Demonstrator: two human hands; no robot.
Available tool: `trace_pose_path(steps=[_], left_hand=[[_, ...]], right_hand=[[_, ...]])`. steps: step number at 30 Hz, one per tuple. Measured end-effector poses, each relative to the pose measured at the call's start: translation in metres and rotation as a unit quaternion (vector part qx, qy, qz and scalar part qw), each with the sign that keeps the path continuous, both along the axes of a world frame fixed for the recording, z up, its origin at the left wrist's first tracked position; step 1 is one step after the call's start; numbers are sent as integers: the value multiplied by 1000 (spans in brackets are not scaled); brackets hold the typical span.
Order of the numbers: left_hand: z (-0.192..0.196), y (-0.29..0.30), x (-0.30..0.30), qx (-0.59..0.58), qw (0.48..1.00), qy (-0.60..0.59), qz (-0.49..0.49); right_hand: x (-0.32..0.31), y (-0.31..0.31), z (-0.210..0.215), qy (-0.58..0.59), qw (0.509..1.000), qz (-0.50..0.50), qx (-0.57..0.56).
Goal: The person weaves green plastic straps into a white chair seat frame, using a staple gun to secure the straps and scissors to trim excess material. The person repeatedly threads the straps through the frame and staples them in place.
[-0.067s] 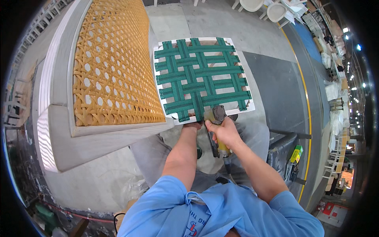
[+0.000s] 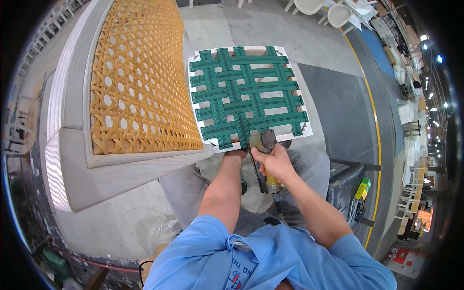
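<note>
Close beside webbing [image 2: 234, 91], cane panel [image 2: 141, 79]

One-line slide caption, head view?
Right hand grips a yellow tool at the near edge of green webbing, beside a cane panel.

Left grip [image 2: 236, 153]: mostly hidden beneath webbed seat [image 2: 244, 105]. Yellow tool [image 2: 264, 141]: partly covered by right grip [image 2: 276, 163]. Cane panel [image 2: 137, 82]: top cut off by upper edge.

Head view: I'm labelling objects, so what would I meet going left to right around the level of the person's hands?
Woven cane panel → left hand → right hand, gripping a yellow power tool → green-and-yellow box → yellow floor line.
</note>
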State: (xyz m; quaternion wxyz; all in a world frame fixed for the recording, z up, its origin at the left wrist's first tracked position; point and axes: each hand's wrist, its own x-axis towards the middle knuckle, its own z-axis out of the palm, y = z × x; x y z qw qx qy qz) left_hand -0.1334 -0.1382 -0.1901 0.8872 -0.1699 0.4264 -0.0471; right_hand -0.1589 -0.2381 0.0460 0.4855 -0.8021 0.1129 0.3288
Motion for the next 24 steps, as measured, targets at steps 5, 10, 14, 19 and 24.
trace_pose_path(steps=[5, 10, 14, 19, 24], left_hand=[[-2, 0, 1, 12, 1000, 8, -8], [-3, 1, 4, 26, 999, 18, -29], [-1, 1, -1, 54, 996, 32, -58], [9, -2, -20, 106, 952, -61, -282], [44, -1, -49, 409, 652, -99, -630]], right_hand=[[1, 6, -2, 3, 1000, 17, -22], [-2, 9, -7, 8, 999, 28, -18], [-2, 4, -2, 13, 1000, 15, 10], [-6, -37, 35, -23, 996, -59, 68], [-5, -81, 57, -73, 989, -83, 102]])
